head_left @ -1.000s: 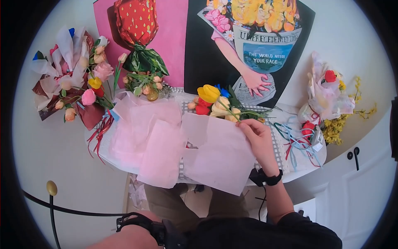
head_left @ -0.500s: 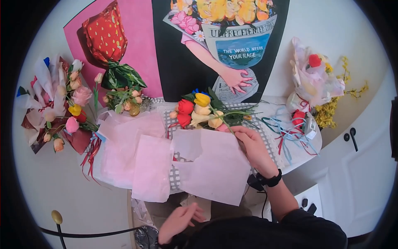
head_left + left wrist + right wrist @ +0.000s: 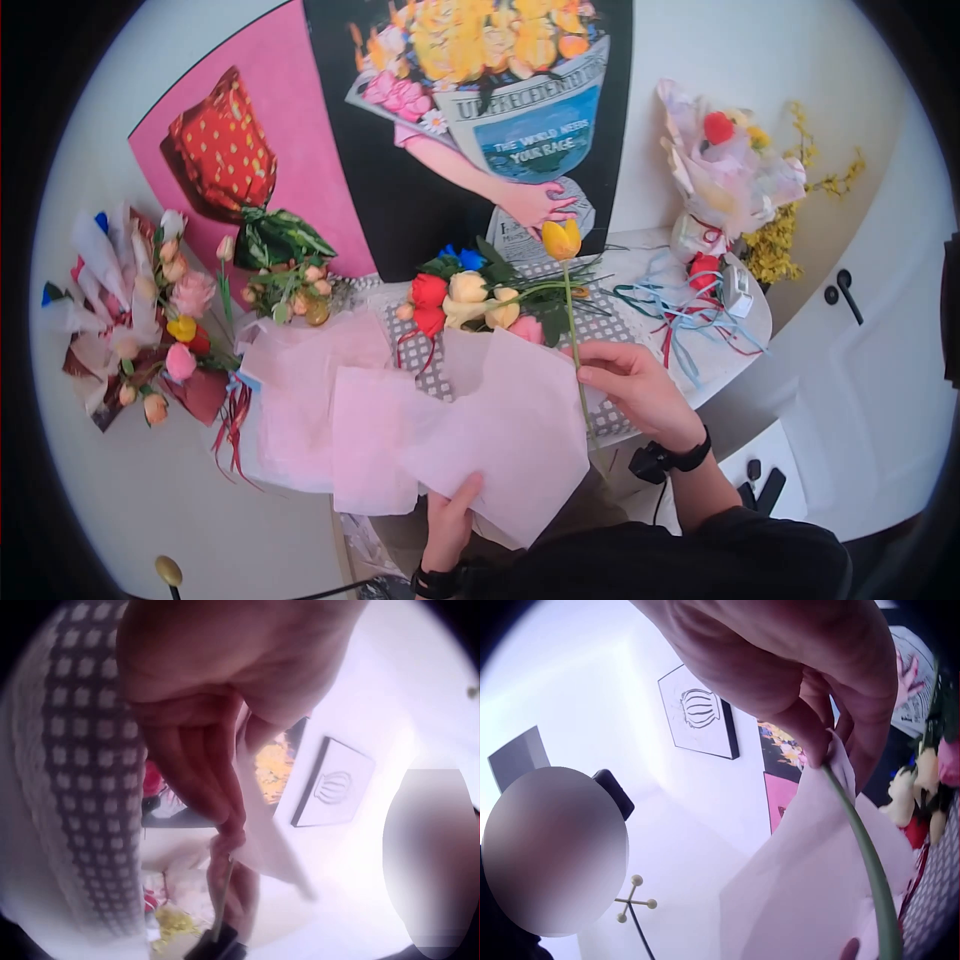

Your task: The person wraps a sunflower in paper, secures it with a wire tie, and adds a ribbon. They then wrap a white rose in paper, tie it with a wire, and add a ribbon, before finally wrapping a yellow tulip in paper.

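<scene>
My right hand (image 3: 640, 390) pinches the green stem of a yellow tulip (image 3: 561, 240), which stands nearly upright with its bloom above the table. In the right wrist view the tulip's stem (image 3: 870, 866) runs down from the fingertips, and the edge of a pale pink wrapping paper sheet (image 3: 810, 847) is caught at the same fingertips. My left hand (image 3: 452, 522) grips the near edge of that paper sheet (image 3: 510, 430), thumb on top and fingers underneath. The sheet is lifted and tilted at the table's front edge.
More pink paper (image 3: 375, 440) lies to the left. Behind the sheet rest several loose flowers (image 3: 465, 300). Ribbons (image 3: 690, 315) and a wrapped bouquet (image 3: 730, 170) stand at the right; another bouquet (image 3: 130, 310) is at the left. Painted canvases (image 3: 470, 130) lean behind.
The yellow tulip has come up out of the flower pile in my right hand. My left hand has come in from below and taken hold of the paper's near edge, lifting it.
</scene>
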{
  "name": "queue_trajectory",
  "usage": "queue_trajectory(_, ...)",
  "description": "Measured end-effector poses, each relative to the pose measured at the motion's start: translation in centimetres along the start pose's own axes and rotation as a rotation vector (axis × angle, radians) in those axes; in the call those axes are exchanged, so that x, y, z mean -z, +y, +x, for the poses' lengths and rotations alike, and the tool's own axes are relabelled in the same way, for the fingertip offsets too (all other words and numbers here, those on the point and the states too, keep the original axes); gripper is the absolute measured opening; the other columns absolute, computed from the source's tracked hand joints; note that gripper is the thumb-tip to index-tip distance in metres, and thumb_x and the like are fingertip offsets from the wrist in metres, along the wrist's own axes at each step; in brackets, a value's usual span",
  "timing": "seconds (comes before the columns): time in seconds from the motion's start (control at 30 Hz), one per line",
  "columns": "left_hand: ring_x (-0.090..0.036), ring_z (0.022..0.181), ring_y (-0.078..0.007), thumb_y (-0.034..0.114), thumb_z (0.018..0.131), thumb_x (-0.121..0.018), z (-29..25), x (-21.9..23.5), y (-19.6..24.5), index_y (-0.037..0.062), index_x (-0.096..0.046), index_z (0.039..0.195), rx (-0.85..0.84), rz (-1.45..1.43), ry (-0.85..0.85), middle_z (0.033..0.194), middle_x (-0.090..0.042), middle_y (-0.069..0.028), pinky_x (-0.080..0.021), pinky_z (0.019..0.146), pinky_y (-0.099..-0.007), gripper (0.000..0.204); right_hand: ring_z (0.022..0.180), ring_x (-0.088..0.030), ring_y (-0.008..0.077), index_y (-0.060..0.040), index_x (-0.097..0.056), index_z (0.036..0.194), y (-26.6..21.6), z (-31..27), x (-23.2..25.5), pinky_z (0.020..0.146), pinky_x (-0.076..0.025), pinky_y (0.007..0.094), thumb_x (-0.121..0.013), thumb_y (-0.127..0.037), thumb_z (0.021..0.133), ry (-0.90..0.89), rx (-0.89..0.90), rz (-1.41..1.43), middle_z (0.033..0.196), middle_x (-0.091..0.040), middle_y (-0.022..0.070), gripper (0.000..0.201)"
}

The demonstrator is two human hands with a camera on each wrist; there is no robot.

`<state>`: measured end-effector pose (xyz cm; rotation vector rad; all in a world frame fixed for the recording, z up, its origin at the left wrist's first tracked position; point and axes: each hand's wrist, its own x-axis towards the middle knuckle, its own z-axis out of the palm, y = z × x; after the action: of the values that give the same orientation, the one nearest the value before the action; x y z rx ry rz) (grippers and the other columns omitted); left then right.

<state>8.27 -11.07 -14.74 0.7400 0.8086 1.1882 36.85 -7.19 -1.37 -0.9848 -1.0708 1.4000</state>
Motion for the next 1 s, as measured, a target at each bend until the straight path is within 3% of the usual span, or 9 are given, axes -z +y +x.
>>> queue_trajectory(0.13, -0.063, 0.112, -0.0181, 0.008, 0.096, -0.071, -0.1, -0.5, 2.6, -0.0049, -0.060, 0.129, -0.252, 0.165, 0.044, 0.122, -0.067, -0.0106, -0.048, 0.100, -0.0321, 0.037, 0.098, -0.063, 0.0064, 0.0015, -0.067, 0.126, -0.6, -1.1, 1.3, 0.084, -0.049, 0.0233, -0.065, -0.009, 0.100, 0.000, 0.127, -0.240, 0.113, -0.071, 0.0038, 0.028)
queue_trajectory(0.17, -0.063, 0.112, -0.0181, 0.008, 0.096, -0.071, 0.2, -0.2, 2.9, -0.0049, -0.060, 0.129, -0.250, 0.174, 0.035, 0.122, -0.067, -0.0106, -0.048, 0.100, -0.0321, 0.037, 0.093, -0.063, 0.0058, 0.0011, -0.068, 0.124, -0.4, -1.2, 1.6, 0.078, -0.049, 0.0227, -0.065, -0.010, 0.100, -0.013, 0.134, -0.295, 0.109, -0.072, 0.0035, 0.027)
queue_trajectory(0.23, -0.061, 0.116, -0.0199, 0.011, 0.096, -0.070, 0.8, 0.4, 2.7, -0.0040, -0.056, 0.131, 0.100, 0.360, 0.284, 0.126, -0.066, -0.0123, -0.045, 0.104, -0.0338, 0.041, 0.087, -0.062, 0.0056, 0.0011, -0.068, 0.122, 0.9, -1.0, 2.7, 0.074, -0.049, 0.0231, -0.065, -0.011, 0.099, 0.017, 0.038, -0.362, 0.104, -0.072, 0.0033, 0.026)
queue_trajectory(0.33, -0.063, 0.112, -0.0174, 0.013, 0.094, -0.074, 1.1, 0.6, 1.1, -0.0064, -0.059, 0.129, 0.251, 0.161, 0.201, 0.124, -0.067, -0.0108, -0.048, 0.099, -0.0310, 0.042, 0.076, -0.058, 0.0035, 0.0008, -0.067, 0.117, 2.8, -0.9, 3.4, 0.066, -0.045, 0.0223, -0.065, -0.010, 0.098, 0.041, -0.101, -0.463, 0.092, -0.071, 0.0008, 0.022)
queue_trajectory(0.43, -0.061, 0.117, -0.0199, 0.012, 0.094, -0.074, -0.2, -0.2, 0.0, -0.0071, -0.055, 0.135, 0.111, 0.303, 0.058, 0.130, -0.064, -0.0125, -0.047, 0.101, -0.0325, 0.049, 0.069, -0.054, 0.0014, 0.0000, -0.065, 0.114, 4.9, -1.7, 4.0, 0.061, -0.042, 0.0209, -0.065, -0.009, 0.097, 0.030, -0.177, -0.526, 0.084, -0.068, -0.0017, 0.019)
queue_trajectory(0.7, -0.060, 0.120, -0.0221, 0.007, 0.092, -0.075, -2.1, -0.7, 0.2, -0.0082, -0.051, 0.139, 0.014, 0.331, 0.099, 0.135, -0.061, -0.0151, -0.046, 0.103, -0.0337, 0.055, 0.069, -0.055, 0.0036, -0.0021, -0.065, 0.111, 4.5, -3.0, 4.0, 0.060, -0.042, 0.0227, -0.067, -0.015, 0.097, 0.062, -0.264, -0.476, 0.077, -0.069, -0.0005, 0.019)
queue_trajectory(0.8, -0.059, 0.120, -0.0218, 0.008, 0.092, -0.075, -2.4, -0.8, 2.3, -0.0078, -0.052, 0.138, -0.062, 0.453, 0.123, 0.133, -0.062, -0.0147, -0.046, 0.103, -0.0342, 0.054, 0.075, -0.059, 0.0036, -0.0028, -0.064, 0.110, 4.3, -2.9, 4.1, 0.063, -0.045, 0.0220, -0.067, -0.014, 0.098, 0.038, -0.223, -0.381, 0.083, -0.070, -0.0004, 0.017)
queue_trajectory(0.9, -0.059, 0.121, -0.0218, 0.009, 0.092, -0.076, -2.7, -1.1, 4.3, -0.0073, -0.051, 0.139, -0.112, 0.560, 0.133, 0.133, -0.062, -0.0145, -0.045, 0.104, -0.0346, 0.056, 0.088, -0.063, 0.0063, -0.0025, -0.065, 0.108, 3.8, -2.8, 3.9, 0.073, -0.051, 0.0249, -0.068, -0.014, 0.099, -0.003, -0.177, -0.259, 0.104, -0.072, 0.0041, 0.015)
queue_trajectory(1.0, -0.059, 0.120, -0.0226, 0.009, 0.092, -0.076, -2.7, -2.0, 5.9, -0.0080, -0.052, 0.137, -0.216, 0.586, 0.150, 0.132, -0.062, -0.0155, -0.045, 0.104, -0.0342, 0.054, 0.104, -0.064, 0.0114, -0.0023, -0.068, 0.107, 2.8, -2.4, 3.9, 0.088, -0.052, 0.0292, -0.069, -0.014, 0.099, -0.020, 0.057, -0.301, 0.131, -0.064, 0.0089, 0.015)
